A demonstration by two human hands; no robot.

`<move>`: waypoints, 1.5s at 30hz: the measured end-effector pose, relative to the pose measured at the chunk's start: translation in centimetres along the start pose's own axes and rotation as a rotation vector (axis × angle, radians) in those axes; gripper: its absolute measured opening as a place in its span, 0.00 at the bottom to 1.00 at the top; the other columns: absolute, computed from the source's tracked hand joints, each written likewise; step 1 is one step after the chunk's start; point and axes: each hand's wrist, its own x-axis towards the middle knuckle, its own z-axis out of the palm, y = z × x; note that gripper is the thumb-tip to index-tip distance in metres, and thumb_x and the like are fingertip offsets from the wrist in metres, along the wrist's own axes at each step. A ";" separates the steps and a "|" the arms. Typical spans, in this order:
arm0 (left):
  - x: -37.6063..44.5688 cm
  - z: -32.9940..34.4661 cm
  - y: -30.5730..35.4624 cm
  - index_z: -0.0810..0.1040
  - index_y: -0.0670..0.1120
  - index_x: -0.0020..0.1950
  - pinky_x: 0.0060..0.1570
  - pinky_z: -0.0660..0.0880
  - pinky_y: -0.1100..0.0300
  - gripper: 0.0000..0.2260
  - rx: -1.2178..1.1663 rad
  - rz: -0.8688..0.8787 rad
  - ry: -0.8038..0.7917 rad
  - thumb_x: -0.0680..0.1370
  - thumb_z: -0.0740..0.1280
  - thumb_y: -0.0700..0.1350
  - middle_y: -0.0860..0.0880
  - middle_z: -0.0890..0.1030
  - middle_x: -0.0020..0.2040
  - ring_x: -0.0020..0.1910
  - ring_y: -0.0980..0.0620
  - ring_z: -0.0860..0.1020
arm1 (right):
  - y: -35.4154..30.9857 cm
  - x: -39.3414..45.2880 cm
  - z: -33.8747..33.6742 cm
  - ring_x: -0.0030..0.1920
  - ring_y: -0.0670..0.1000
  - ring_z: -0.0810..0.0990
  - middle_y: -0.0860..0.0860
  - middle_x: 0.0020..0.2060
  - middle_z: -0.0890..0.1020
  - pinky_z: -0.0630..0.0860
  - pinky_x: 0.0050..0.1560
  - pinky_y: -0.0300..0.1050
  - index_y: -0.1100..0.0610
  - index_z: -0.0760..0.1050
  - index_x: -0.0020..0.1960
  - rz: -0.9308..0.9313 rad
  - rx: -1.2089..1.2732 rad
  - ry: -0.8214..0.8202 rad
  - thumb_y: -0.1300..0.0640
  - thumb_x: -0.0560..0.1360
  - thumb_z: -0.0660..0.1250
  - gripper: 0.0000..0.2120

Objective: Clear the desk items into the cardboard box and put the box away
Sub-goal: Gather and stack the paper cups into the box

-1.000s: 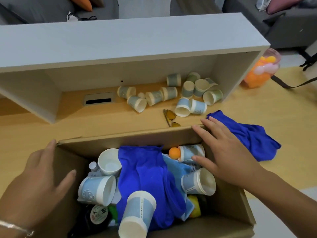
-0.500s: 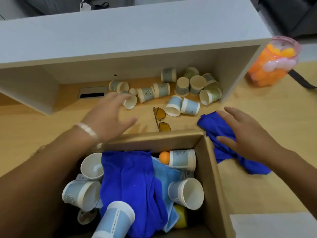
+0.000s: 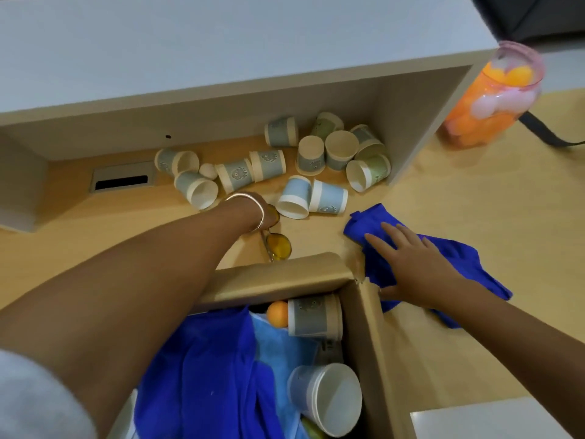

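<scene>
head view, top to bottom:

cardboard box: sits open at the near edge of the wooden desk, pretty full already.
box contents: a big blue cloth draped over a light blue cloth, an orange ball touching a grey-blue paper cup lying on its side, and another cup tipped toward the camera. Something yellow-green peeks out at the bottom, can't tell what.
left hand: reaches across the box's far wall to the yellow-lens sunglasses on the desk. The wrist with a bangle blocks the fingers, so I can't tell if they're gripping the glasses or just over them.
right hand: fingers spread flat, pressing on a blue cloth on the desk, just beside the box's right wall.
shelf unit: open front, and a bunch of loose paper cups are scattered on the desk under it, most on their sides, a few upside down.
cable slot: set into the desk on the left under the shelf.
plastic jar: far right on the desk, holds orange and white balls.
</scene>
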 end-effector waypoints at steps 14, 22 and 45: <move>0.8 1.2 0.5 0.75 0.37 0.56 0.28 0.73 0.58 0.16 0.136 0.051 0.008 0.72 0.71 0.44 0.43 0.78 0.42 0.35 0.46 0.78 | 1.1 0.9 1.3 0.71 0.55 0.61 0.51 0.74 0.59 0.72 0.56 0.48 0.45 0.54 0.76 -0.012 -0.044 0.071 0.50 0.79 0.61 0.28; -3.2 -2.1 -3.6 0.77 0.42 0.52 0.33 0.74 0.59 0.14 -0.034 0.093 0.144 0.69 0.69 0.47 0.46 0.80 0.42 0.39 0.46 0.79 | 0.2 -2.1 -4.2 0.60 0.59 0.70 0.53 0.67 0.71 0.73 0.51 0.53 0.49 0.71 0.68 -0.034 0.111 0.333 0.62 0.72 0.62 0.25; -29.4 4.1 -17.4 0.65 0.58 0.45 0.31 0.69 0.63 0.12 -0.161 0.369 0.279 0.70 0.69 0.51 0.55 0.75 0.37 0.34 0.57 0.74 | -20.3 -16.9 -12.4 0.60 0.54 0.75 0.51 0.65 0.75 0.77 0.49 0.51 0.46 0.72 0.66 -0.818 -0.109 0.481 0.61 0.64 0.71 0.31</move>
